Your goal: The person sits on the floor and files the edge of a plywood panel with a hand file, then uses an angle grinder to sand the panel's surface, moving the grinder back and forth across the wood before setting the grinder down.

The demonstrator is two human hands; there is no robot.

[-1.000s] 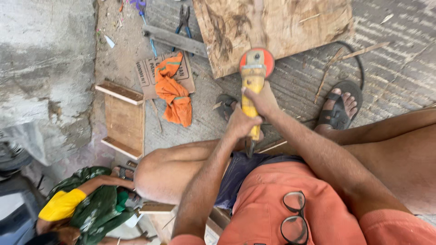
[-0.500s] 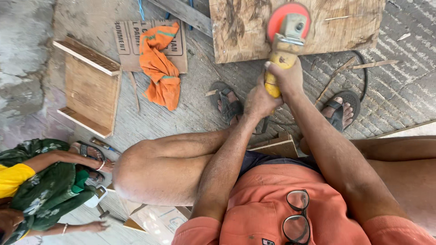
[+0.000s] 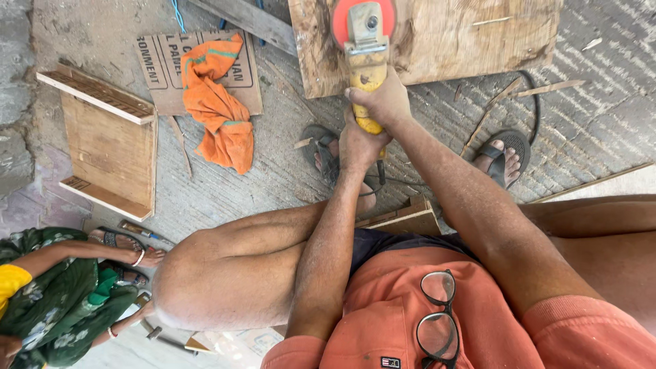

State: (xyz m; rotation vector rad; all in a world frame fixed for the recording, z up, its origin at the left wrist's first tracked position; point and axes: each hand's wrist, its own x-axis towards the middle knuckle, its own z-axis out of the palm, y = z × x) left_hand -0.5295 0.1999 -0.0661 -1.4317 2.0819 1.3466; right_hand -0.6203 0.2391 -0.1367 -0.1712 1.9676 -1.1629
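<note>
both hands, left hand (image 3: pixel 359 145) and right hand (image 3: pixel 384 102), grip yellow grinder (image 3: pixel 367 68); red disc (image 3: pixel 363 20) on board (image 3: pixel 437 37).

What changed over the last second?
Both hands pushed the yellow angle grinder forward, so its red disc now sits on the wooden board. Left hand and right hand keep their grip; the orange cloth is unmoved.

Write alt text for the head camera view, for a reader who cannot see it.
Seen from above, a seated person grips a yellow angle grinder with both hands, right hand ahead of left hand, its red disc over a worn plywood board on the ground. An orange cloth lies on cardboard beside a small wooden frame; another person crouches at lower left.
</note>
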